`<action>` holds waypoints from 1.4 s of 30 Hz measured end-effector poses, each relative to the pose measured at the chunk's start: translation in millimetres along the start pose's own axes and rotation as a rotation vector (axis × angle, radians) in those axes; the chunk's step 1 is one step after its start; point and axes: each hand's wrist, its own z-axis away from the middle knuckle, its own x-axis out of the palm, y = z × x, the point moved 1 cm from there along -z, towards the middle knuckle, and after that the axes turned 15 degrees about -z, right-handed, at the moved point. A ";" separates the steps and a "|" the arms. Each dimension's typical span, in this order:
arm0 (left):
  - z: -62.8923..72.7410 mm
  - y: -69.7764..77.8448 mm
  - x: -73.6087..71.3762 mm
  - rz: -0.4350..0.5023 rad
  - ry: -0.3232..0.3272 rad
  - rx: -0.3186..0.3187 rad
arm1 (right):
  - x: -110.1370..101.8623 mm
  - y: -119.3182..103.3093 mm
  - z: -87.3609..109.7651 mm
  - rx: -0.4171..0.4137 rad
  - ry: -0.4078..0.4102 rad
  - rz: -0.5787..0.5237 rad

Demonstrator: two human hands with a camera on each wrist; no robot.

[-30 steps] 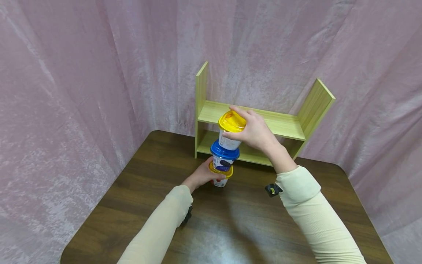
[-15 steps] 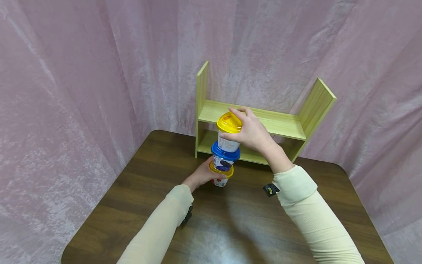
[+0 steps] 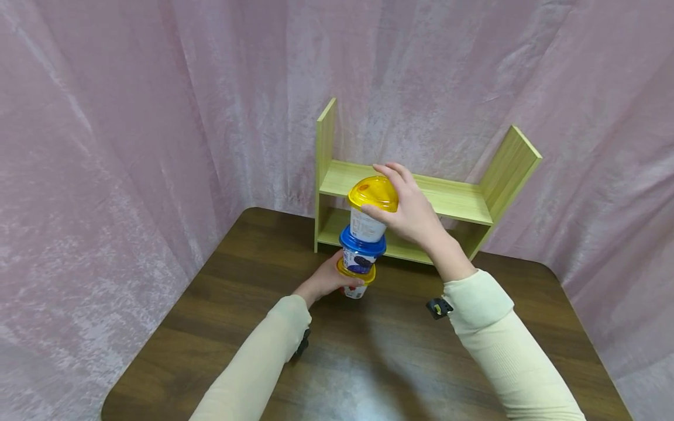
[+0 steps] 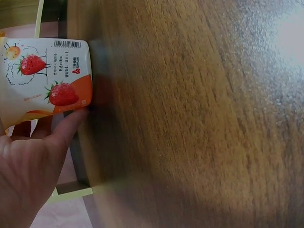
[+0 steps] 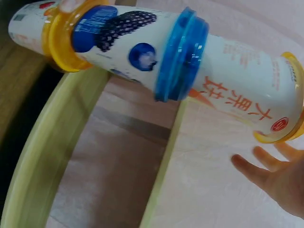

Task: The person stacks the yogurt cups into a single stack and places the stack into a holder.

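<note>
Three yogurt cups stand stacked on the table in the head view. The lowest, a strawberry cup [image 3: 355,292] with a yellow lid, has my left hand [image 3: 325,278] gripping it from the left, thumb across its front. Strawberries and a barcode show on this cup's side in the left wrist view. Above it sits a cup [image 3: 360,261] with a blue lid, blackberry and blueberry printed on it. The top cup [image 3: 367,227] has a yellow domed lid [image 3: 371,193]. My right hand [image 3: 416,214] surrounds that lid loosely; in the right wrist view its fingers [image 5: 254,170] are spread beside it.
Behind the stack stands a pale wooden two-tier shelf [image 3: 458,196] with upright side panels. A pink curtain [image 3: 253,105] hangs behind the dark wooden table [image 3: 221,316].
My right hand has loosened from the top cup, its fingers lifting and moving slightly right of the lid. My left hand keeps its hold on the lowest cup, and the stack stays standing.
</note>
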 end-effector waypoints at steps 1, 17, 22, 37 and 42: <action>-0.3 -0.5 0.4 -0.002 0.001 -0.002 | -1.3 2.1 2.5 -0.024 0.024 -0.010; 2.1 -3.4 -2.7 0.020 0.018 -0.009 | -21.3 52.5 41.4 -0.118 0.299 -0.066; 3.7 -3.5 -3.1 0.014 0.016 -0.020 | -32.5 69.4 52.4 -0.087 0.380 -0.046; 9.2 1.7 -7.8 0.003 0.024 -0.023 | -59.6 109.2 80.2 0.028 0.568 -0.010; 10.4 2.1 -7.5 0.002 0.023 -0.024 | -67.4 119.7 87.1 0.045 0.639 0.029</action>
